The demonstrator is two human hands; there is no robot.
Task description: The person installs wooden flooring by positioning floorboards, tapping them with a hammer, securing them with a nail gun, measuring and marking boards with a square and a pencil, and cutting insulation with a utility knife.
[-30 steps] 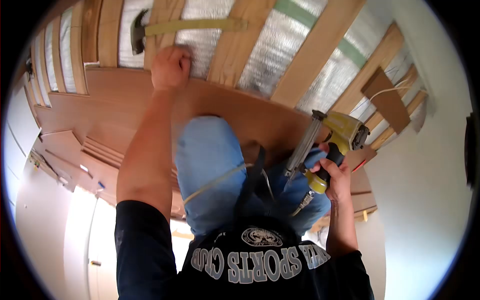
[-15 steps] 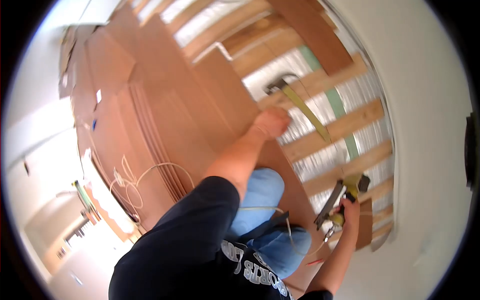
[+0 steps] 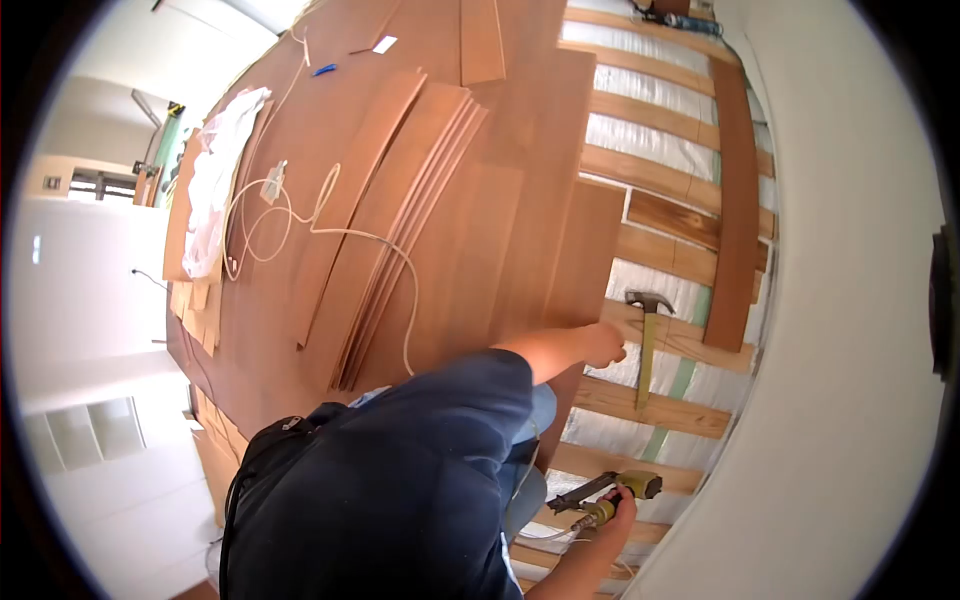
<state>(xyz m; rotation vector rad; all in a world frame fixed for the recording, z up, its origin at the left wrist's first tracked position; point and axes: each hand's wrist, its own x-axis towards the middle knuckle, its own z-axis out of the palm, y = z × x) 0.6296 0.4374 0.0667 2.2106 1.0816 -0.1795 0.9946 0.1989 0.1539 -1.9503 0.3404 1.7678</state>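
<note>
One nailer, lower right of the frame, sits gripped by its handle in the right hand. Over the last second the view swings leftward from the lap, bringing the whole stack, left of upper centre, and the loose board across the joists, upper right, into sight. The nailer stays in the grip throughout, so I judge this a look over the floor rather than a fastening. The hammer lies right of centre, just beside the left hand. That hand is blurred: I cannot tell whether it is closed or bears on the floor edge. The shirt hides most of the legs; the tool at top right is too small to identify.
</note>
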